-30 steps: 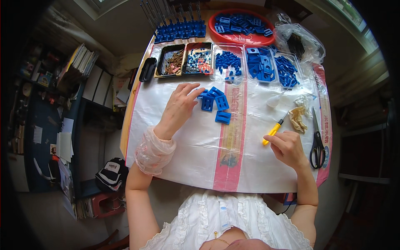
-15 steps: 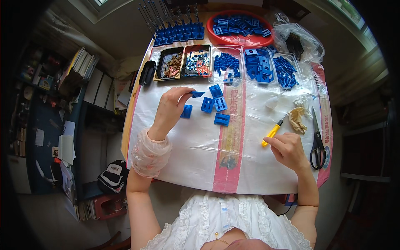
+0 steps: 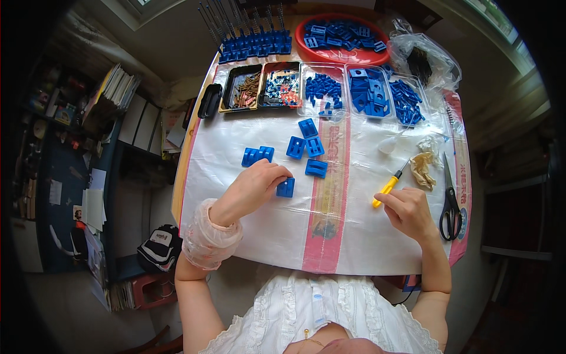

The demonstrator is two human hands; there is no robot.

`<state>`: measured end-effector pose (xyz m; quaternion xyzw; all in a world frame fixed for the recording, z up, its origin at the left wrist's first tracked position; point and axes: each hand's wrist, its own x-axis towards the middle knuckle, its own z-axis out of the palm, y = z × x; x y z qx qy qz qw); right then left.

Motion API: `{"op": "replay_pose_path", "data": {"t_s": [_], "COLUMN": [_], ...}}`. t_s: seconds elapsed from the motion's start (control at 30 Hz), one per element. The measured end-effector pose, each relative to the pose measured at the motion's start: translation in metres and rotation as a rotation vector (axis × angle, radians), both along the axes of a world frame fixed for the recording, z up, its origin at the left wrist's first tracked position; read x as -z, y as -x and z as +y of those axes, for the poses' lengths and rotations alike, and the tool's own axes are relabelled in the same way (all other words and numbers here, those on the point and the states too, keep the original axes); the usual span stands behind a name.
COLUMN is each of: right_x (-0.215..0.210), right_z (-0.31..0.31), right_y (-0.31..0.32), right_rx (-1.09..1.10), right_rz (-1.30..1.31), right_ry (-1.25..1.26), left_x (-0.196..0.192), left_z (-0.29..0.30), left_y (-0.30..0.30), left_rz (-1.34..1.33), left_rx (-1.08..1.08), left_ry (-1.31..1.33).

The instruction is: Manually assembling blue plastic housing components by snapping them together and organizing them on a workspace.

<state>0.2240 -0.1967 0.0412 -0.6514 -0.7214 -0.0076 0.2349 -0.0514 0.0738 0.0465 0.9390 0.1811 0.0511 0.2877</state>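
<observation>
Centre frame: left hand (image 3: 252, 190) pinches 1 small blue plastic block (image 3: 286, 187) on the white plastic sheet (image 3: 247, 230). Right of centre: right hand (image 3: 408, 211) grips a yellow-handled screwdriver (image 3: 389, 186). Above: 4 loose blue blocks (image 3: 308, 146).

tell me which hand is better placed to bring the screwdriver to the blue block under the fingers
Right, probably. The right hand already grips the yellow screwdriver, tip pointing up-table. The left hand is busy pinching the blue block.
</observation>
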Motion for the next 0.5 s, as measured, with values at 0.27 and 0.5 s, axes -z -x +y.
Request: {"op": "replay_pose_path", "data": {"t_s": [0.27,0.5], "right_x": [0.003,0.003], "right_z": [0.000,0.001], "right_y": [0.001,0.000], "right_rx": [0.002,0.003], "right_rz": [0.018,0.007], "right_ry": [0.011,0.000], "left_x": [0.007,0.027], "left_z": [-0.022,-0.033], "left_y": [-0.026,-0.056], "left_rz": [-0.260,-0.199], "left_rx": [0.042,0.100], "left_ry": [-0.272,-0.450]}}
